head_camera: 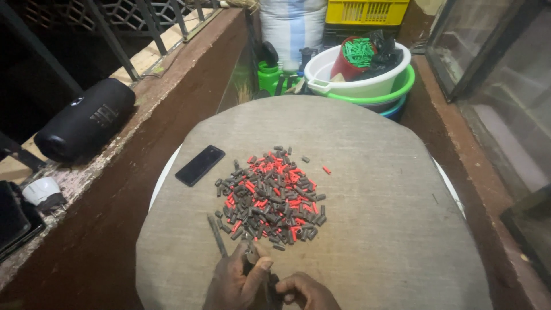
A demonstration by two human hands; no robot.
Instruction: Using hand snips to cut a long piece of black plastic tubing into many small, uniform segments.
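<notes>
A pile of several small grey and red tube pieces (270, 196) lies in the middle of a round table covered with grey cloth (379, 229). At the near edge, my left hand (234, 282) pinches a small dark grey piece (251, 257) between thumb and fingers. My right hand (306, 291) is curled close beside it, its fingertips touching a thin dark piece between the two hands. A thin dark rod (217, 234) lies on the cloth just left of my left hand. One red piece (326, 170) sits apart from the pile.
A black phone (200, 165) lies on the cloth at left. A black cylindrical speaker (86, 119) rests on the ledge. Stacked basins (367, 83) behind the table hold a red cup of green pieces (356, 56). A yellow crate (366, 11) stands farther back.
</notes>
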